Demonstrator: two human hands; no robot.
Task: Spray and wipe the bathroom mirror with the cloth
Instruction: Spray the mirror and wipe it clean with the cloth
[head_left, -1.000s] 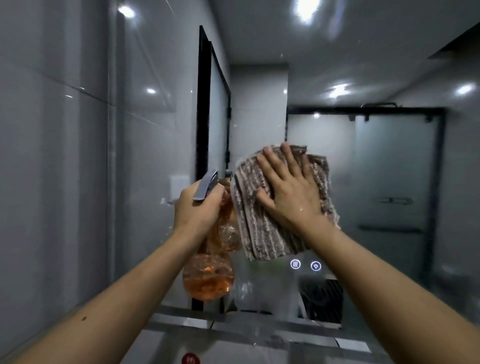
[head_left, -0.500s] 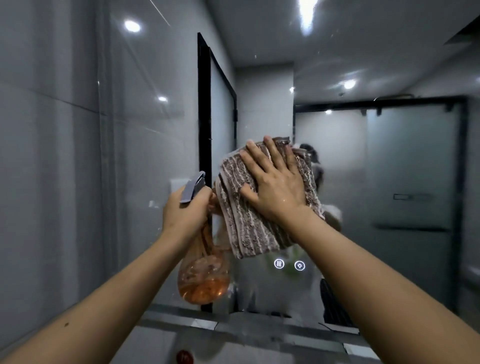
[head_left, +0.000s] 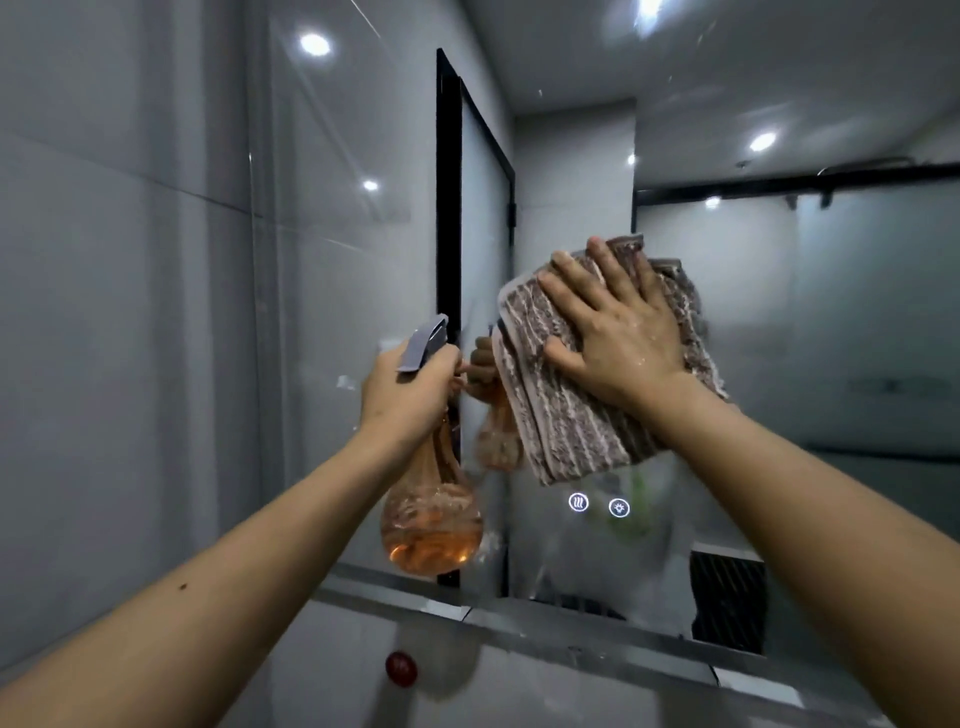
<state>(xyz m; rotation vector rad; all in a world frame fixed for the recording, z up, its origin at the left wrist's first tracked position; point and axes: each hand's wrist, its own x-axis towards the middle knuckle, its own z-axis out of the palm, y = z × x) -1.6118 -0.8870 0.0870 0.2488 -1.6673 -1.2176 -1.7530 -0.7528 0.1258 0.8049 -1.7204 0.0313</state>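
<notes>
Our right hand (head_left: 618, 338), fingers spread flat, presses the ribbed brown striped cloth (head_left: 566, 421) against the mirror (head_left: 779, 364). Just left, our left hand (head_left: 410, 389) is wrapped closed around the bulbous clear orange spray bottle (head_left: 431, 525).

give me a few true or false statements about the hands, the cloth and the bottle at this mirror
1. The right hand presses the striped cloth flat against the mirror. True.
2. The left hand is empty. False: it grips an orange spray bottle.
3. The bottle holds liquid. True.
4. The cloth covers the two lit icons on the mirror. False: they show just below its lower edge.
5. The bottle's nozzle points down at the counter. False: it points up toward the mirror.
</notes>
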